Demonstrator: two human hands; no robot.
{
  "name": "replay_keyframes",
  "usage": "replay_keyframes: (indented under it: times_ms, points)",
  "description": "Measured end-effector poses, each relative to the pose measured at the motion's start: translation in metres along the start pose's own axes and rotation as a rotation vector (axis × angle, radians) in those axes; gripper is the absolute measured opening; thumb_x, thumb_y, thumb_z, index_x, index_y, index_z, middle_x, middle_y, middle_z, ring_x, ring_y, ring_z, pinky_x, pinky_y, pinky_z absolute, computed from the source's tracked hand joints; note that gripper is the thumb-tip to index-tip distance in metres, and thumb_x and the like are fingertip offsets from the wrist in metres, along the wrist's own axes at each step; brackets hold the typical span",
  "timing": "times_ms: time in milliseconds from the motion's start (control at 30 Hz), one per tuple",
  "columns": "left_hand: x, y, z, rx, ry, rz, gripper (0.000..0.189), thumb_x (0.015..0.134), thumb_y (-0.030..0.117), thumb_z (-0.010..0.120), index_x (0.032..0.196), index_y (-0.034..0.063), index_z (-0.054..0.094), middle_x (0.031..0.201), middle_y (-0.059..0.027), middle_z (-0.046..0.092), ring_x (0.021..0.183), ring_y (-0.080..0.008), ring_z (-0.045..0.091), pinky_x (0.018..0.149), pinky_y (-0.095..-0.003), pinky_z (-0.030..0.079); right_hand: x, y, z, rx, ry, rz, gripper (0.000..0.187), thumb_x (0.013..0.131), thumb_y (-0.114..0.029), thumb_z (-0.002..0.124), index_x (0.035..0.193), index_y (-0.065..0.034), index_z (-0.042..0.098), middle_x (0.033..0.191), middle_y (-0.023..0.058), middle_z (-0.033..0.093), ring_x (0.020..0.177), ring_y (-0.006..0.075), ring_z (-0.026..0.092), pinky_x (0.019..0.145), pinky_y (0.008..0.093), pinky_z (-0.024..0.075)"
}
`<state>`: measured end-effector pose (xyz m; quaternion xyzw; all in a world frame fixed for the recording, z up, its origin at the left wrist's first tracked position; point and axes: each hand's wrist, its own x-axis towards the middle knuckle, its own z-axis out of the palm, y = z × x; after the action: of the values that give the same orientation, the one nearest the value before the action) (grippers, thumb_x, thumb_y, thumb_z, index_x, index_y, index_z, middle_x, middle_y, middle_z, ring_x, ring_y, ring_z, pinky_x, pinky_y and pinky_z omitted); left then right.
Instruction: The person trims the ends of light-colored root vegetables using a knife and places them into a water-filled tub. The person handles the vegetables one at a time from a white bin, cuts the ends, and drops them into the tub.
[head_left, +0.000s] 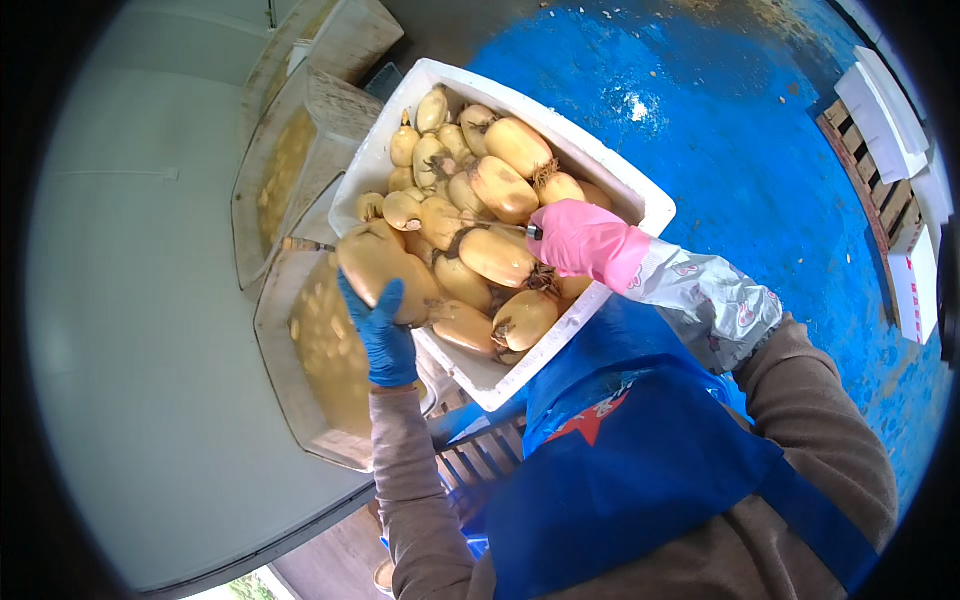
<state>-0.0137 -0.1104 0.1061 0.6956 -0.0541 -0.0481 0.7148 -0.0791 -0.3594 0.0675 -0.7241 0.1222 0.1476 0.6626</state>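
My left hand, in a blue glove, holds a thick lotus root at the left rim of a white foam box. A brown stub with a darker joint juts from the far side of this root. My right hand, in a pink glove with a patterned plastic sleeve, grips the dark handle of a knife over the box. Its thin blade points left, above the roots. Several more lotus roots, pale yellow with dark rooty joints, fill the box.
At left, worn white tubs hold murky water and pale pieces, beside a light wall. A wooden pallet with white foam boxes stands at far right on the wet blue floor. Slats show below the box.
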Motion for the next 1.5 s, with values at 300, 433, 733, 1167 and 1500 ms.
replay_keyframes:
  times_ms: [300,433,733,1167,1500]
  points:
    - [-0.012,-0.035,0.014,-0.027,-0.285,-0.085,0.092,0.062,0.013,0.076,0.143,0.0067,0.033,0.131,-0.0101,0.045,0.122,-0.0267,0.045,0.102,-0.039,0.04,-0.008,-0.003,0.007,0.308,0.055,-0.237,0.045,0.088,-0.04,0.062,0.113,-0.003,0.062,0.084,0.0077,0.067,0.058,0.0132,0.059,0.059,0.029,0.0488]
    - [-0.016,-0.043,0.009,-0.141,-0.232,-0.219,0.086,0.068,0.013,0.071,0.144,0.0051,0.031,0.134,-0.0128,0.045,0.122,-0.0293,0.047,0.102,-0.041,0.042,-0.01,0.002,0.016,-0.011,0.248,-0.51,0.04,0.089,-0.041,0.062,0.109,-0.0066,0.066,0.082,0.0085,0.069,0.07,0.021,0.064,0.066,0.0316,0.0511]
    - [-0.022,-0.055,-0.016,-0.323,-0.144,-0.282,0.074,0.082,0.032,0.061,0.142,0.0014,0.031,0.137,-0.0208,0.045,0.122,-0.0397,0.049,0.1,-0.0531,0.043,-0.021,0.027,0.02,-0.445,0.163,-0.446,0.051,0.09,-0.054,0.051,0.094,-0.0058,0.064,0.081,0.0171,0.066,0.078,0.0364,0.063,0.07,0.0425,0.0505]
    - [-0.028,-0.056,-0.008,-0.193,-0.126,-0.155,0.073,0.077,0.019,0.067,0.141,0.0034,0.035,0.132,-0.0166,0.049,0.119,-0.0324,0.052,0.1,-0.0435,0.045,-0.014,0.034,0.036,-0.454,0.103,-0.33,0.051,0.091,-0.053,0.051,0.092,-0.0034,0.062,0.078,0.0197,0.064,0.077,0.0394,0.063,0.068,0.0441,0.0498]
    - [-0.018,-0.047,0.0,0.17,-0.274,0.076,0.091,0.062,0.017,0.083,0.139,0.0035,0.038,0.131,-0.0109,0.049,0.119,-0.0242,0.05,0.1,-0.0363,0.043,0.001,0.014,0.012,0.056,-0.037,0.057,0.062,0.088,-0.055,0.057,0.113,0.0019,0.057,0.072,0.0101,0.066,0.052,0.0143,0.055,0.051,0.0273,0.045]
